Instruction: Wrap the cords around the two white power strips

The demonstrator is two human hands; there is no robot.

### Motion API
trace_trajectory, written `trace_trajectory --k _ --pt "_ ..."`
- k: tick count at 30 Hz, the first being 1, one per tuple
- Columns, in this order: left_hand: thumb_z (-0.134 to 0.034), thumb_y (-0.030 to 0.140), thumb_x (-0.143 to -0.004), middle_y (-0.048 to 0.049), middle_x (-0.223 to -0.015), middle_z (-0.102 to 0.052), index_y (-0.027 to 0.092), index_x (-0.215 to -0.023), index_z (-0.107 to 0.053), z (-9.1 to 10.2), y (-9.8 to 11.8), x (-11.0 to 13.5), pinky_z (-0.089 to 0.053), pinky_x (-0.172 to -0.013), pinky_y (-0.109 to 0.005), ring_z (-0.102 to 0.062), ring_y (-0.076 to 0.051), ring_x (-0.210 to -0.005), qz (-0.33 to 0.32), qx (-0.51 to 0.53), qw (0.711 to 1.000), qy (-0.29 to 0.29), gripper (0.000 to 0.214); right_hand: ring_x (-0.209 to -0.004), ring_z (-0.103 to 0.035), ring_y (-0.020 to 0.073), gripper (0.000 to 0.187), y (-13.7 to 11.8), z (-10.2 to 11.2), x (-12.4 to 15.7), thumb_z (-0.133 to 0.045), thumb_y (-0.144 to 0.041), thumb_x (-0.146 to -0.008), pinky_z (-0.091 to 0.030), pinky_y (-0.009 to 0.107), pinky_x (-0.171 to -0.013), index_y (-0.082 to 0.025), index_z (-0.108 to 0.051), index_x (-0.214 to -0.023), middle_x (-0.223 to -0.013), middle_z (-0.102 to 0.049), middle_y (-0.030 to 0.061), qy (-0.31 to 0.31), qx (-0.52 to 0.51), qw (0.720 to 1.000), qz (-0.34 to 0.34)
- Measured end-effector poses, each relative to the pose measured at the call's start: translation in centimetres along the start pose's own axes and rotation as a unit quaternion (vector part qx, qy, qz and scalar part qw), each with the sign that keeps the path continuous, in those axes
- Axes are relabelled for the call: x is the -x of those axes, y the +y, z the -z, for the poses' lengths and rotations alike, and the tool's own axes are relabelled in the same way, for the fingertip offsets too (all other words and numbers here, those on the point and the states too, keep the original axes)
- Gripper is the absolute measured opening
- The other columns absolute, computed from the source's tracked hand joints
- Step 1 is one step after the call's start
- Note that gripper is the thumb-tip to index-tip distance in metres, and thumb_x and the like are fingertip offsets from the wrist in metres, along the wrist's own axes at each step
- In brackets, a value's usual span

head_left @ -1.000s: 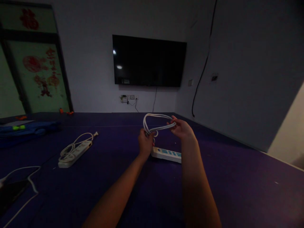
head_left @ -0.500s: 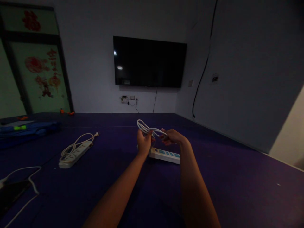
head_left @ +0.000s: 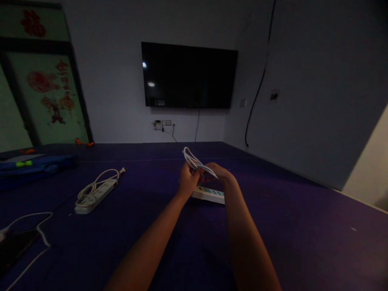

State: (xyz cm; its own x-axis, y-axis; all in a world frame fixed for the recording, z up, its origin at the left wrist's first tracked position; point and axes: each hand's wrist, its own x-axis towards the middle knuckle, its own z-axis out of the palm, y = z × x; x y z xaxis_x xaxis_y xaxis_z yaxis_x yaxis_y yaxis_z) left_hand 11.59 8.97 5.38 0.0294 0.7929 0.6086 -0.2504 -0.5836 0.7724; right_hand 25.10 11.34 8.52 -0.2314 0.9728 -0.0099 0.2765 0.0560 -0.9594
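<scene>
A white power cord (head_left: 191, 159) is gathered in several loops above the purple floor. My left hand (head_left: 188, 180) is closed round the loops, its thumb pressed across them. From the right, my right hand (head_left: 220, 173) is bent inward with its fingers closed at the cord, partly hidden behind the loops. Just below and behind both hands lies a white power strip (head_left: 209, 195) with blue-green sockets. My right wrist covers its right end and my left hand is near its left end.
Another white power strip (head_left: 104, 192) with its cord coiled on top lies to the left. Nearer are a dark flat device (head_left: 18, 247) and a white cable (head_left: 45, 238). Blue cloth (head_left: 51, 163) lies far left. A television (head_left: 189, 76) hangs on the wall.
The loops have tilted and shifted slightly right in my left hand. My right hand has moved in to the left, closer to my left hand. The view has shifted a little.
</scene>
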Motion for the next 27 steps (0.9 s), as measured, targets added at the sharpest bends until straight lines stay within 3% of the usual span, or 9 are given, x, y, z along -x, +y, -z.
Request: trace_trajectory --k 4,8,13,17,21,27 --pt "-0.066 0.028 -0.068 0.0083 -0.059 -0.054 0.021 -0.081 -0.041 -0.1 0.8 -0.2 -0.043 -0.038 -0.02 -0.053 -0.009 -0.037 0.051 -0.005 0.998 -0.028 0.029 -0.056 -0.056 0.0104 0.017 0.4 1.4 0.2 -0.071 -0.032 -0.062 -0.046 0.02 -0.054 -0.016 -0.07 -0.068 -0.062 -0.066 0.0006 0.003 -0.046 0.994 0.098" --pt "-0.065 0.023 -0.069 0.0097 -0.052 -0.051 0.021 -0.076 -0.039 0.3 1.1 -0.6 -0.039 -0.035 -0.018 -0.053 -0.009 -0.035 0.106 -0.04 0.993 -0.027 0.027 -0.056 -0.054 0.0085 0.026 0.5 1.8 0.4 -0.071 -0.037 -0.063 -0.043 0.019 -0.051 -0.018 -0.072 -0.081 -0.075 -0.067 0.0004 0.056 -0.093 0.979 0.172" --pt "-0.063 0.023 -0.073 0.0093 -0.049 -0.05 0.02 -0.075 -0.039 1.2 0.9 -1.0 -0.038 -0.035 -0.017 -0.052 -0.009 -0.034 0.164 -0.059 0.985 -0.007 0.025 -0.071 -0.058 0.0106 0.026 0.2 1.0 -0.2 -0.069 -0.042 -0.067 -0.046 0.02 -0.055 -0.022 -0.074 -0.083 -0.112 -0.062 0.0021 0.094 -0.087 0.958 0.255" --pt "-0.067 0.031 -0.071 0.0083 -0.046 -0.048 0.018 -0.073 -0.046 2.2 0.8 -1.0 -0.032 -0.033 -0.017 -0.047 -0.008 -0.031 0.203 -0.092 0.975 -0.004 0.025 -0.091 -0.06 0.0202 0.027 0.2 0.3 -1.1 -0.071 -0.042 -0.065 -0.049 0.028 -0.068 -0.02 -0.075 -0.08 -0.121 -0.058 0.0059 0.121 -0.064 0.947 0.291" --pt "-0.069 0.038 -0.07 0.0085 -0.044 -0.045 0.015 -0.078 -0.059 3.0 0.6 -0.7 -0.028 -0.033 -0.017 -0.038 -0.006 -0.03 0.221 -0.141 0.965 0.003 0.026 -0.119 -0.048 0.0289 0.022 0.2 0.3 -1.3 -0.078 -0.032 -0.055 -0.041 0.039 -0.093 -0.021 -0.075 -0.074 -0.127 -0.055 0.0077 0.17 -0.043 0.934 0.31" --pt "-0.069 0.05 -0.066 -0.0021 -0.067 -0.065 0.018 -0.097 -0.067 3.4 0.4 -0.9 -0.037 -0.043 -0.02 -0.056 -0.013 -0.053 0.246 -0.216 0.945 0.005 0.045 -0.119 -0.048 0.0314 0.01 -0.4 0.2 -0.9 -0.075 -0.021 -0.049 -0.042 0.043 -0.091 -0.019 -0.066 -0.055 -0.131 -0.052 0.009 0.18 -0.089 0.917 0.345"
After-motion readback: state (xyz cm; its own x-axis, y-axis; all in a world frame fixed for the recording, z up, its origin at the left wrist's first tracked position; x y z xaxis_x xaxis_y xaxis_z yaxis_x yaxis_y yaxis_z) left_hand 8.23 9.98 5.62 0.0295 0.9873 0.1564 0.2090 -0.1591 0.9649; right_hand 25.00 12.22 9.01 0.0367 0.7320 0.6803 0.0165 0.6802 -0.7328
